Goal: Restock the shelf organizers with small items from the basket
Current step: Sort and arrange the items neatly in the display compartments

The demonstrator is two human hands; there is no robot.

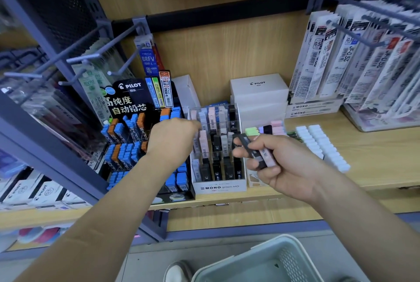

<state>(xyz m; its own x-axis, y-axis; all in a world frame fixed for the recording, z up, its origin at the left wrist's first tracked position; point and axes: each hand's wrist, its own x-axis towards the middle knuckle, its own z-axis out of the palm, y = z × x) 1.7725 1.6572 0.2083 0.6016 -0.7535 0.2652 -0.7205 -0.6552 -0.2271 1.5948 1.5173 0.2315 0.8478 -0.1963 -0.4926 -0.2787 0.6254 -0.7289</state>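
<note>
**A:** What are the hands doing?

**B:** The right hand (pixel 270 163) has its grip closed around a small bundle of slim lead cases (pixel 258 153), at least 1 black and 1 pale pink. They lie across the fingers, long axes running from lower right to upper left, so the dark ends point toward the shelf organizer (pixel 219 187). The left hand (pixel 170 138) reaches to the organizer's upper left corner. Its fingers curl forward and its fingertips are hidden, so I cannot tell whether its grip holds anything.

**A:** Where is the organizer from the loaded hand?

**B:** Just to its left and slightly beyond it. It is a clear, stepped, white-fronted box labelled MONO graph, with upright cases in 3 rows of slots. The held cases are tilted nearly flat, so I judge they must turn upright before dropping in. The right hand is nearer the right-hand slots; the left hand covers the left side.

**A:** And around that?

**B:** A black PILOT display (pixel 145 143) of blue and orange cases stands just left. White boxes (pixel 259 97) sit behind on the wooden shelf (pixel 375 161). The pale basket (pixel 268 261) is low in front of the person, its visible part showing no items.
</note>
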